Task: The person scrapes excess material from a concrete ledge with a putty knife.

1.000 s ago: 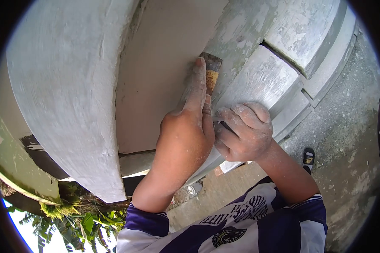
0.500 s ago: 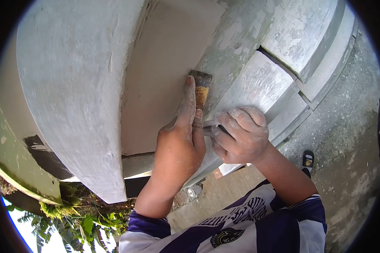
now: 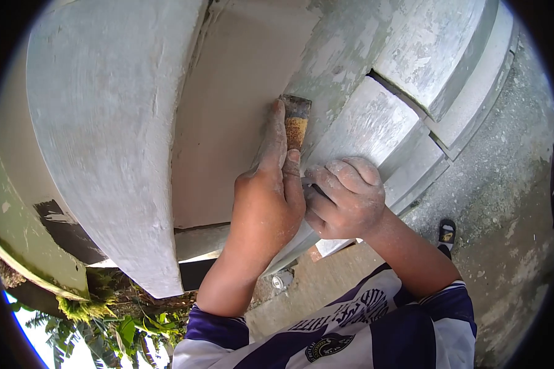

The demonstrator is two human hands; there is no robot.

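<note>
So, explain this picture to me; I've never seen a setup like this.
No machine here: a person works bare-handed, and a camera worn on the head looks forward and down. The left hand holds a flat scraper, with a finger alongside its blade. The right hand, dusty white, is closed beside it, apparently around the handle, which is mostly hidden. On the surface in front, a smooth pale area meets a blotchy grey-green one.
</note>
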